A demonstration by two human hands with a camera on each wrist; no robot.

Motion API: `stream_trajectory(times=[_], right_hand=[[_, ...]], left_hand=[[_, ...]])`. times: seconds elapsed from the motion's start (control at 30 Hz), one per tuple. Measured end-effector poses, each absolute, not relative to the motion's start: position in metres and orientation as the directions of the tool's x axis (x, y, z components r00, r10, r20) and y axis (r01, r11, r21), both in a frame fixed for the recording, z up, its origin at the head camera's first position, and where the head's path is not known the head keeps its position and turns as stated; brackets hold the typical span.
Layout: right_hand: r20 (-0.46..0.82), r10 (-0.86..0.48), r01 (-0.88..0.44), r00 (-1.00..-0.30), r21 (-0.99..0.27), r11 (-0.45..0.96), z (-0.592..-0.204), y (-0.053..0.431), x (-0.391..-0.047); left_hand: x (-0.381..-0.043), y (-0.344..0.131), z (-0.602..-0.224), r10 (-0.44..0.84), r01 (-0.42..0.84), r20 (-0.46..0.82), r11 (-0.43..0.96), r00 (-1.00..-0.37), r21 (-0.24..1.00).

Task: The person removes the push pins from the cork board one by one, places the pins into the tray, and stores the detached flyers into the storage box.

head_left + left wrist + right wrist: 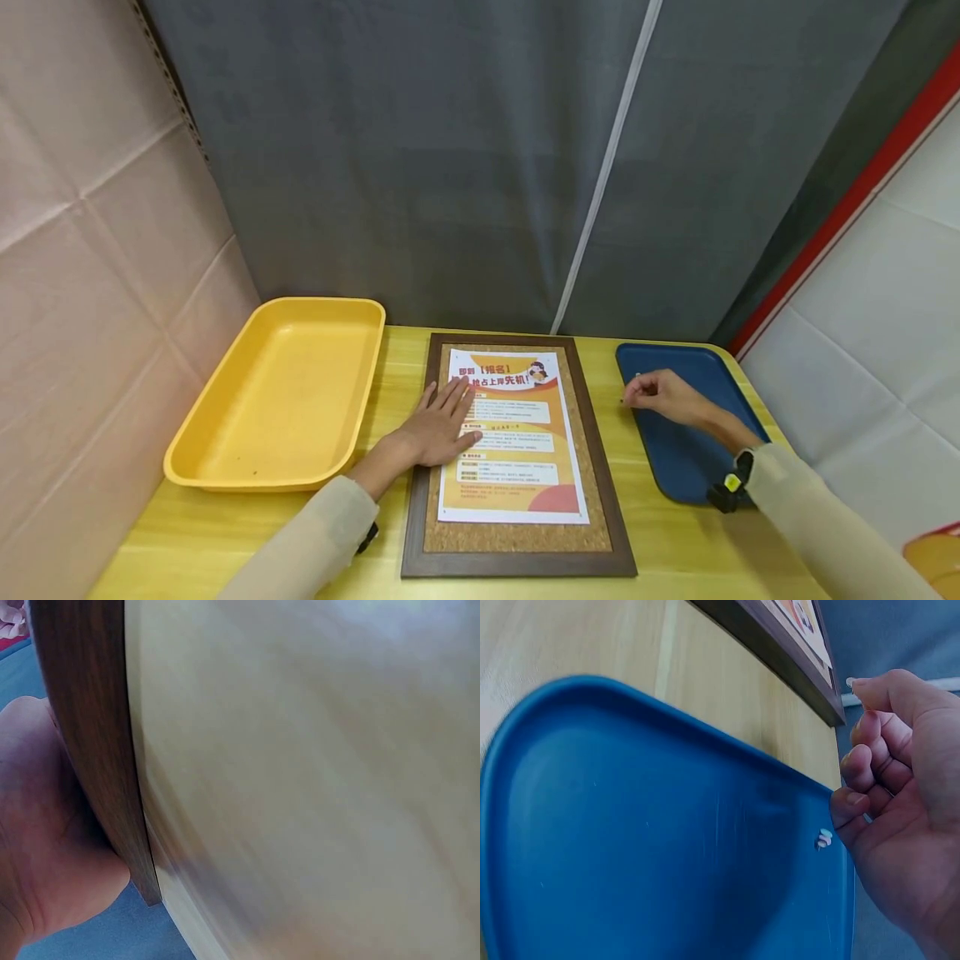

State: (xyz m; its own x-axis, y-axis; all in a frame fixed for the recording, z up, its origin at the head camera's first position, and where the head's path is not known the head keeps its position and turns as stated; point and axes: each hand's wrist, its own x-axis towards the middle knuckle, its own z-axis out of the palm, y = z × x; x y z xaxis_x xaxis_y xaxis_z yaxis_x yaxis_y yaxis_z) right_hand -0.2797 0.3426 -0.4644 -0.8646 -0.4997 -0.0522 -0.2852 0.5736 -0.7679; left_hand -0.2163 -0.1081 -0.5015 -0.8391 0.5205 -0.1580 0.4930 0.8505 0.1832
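Observation:
A printed orange-and-white poster (517,417) lies on a cork board (517,540) with a dark brown frame. My left hand (442,425) rests flat on the poster's left side, fingers spread, its heel over the frame's left edge. Small dark marks show near the poster's corners. Above the left edge of the blue tray (693,475), my right hand (667,395) pinches a small white thumbtack (850,682) between thumb and forefinger, the other fingers curled. A few small pale tacks (823,838) sit together in the tray, near its far end.
On the left of the wooden table (360,550) stands a deep yellow tray (273,481). A grey curtain (420,208) hangs behind the table's far edge. Pale cloth walls close in both sides.

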Motion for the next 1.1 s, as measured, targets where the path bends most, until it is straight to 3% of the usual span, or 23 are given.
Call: stream_trajectory(times=[1.1], right_hand=[[-0.047,-0.293,-0.189,-0.955,-0.664,0.724,-0.478,0.391,-0.299]], left_hand=[[-0.222,-0.11,-0.515,0.515,0.483,-0.145,0.851,-0.845,0.205]])
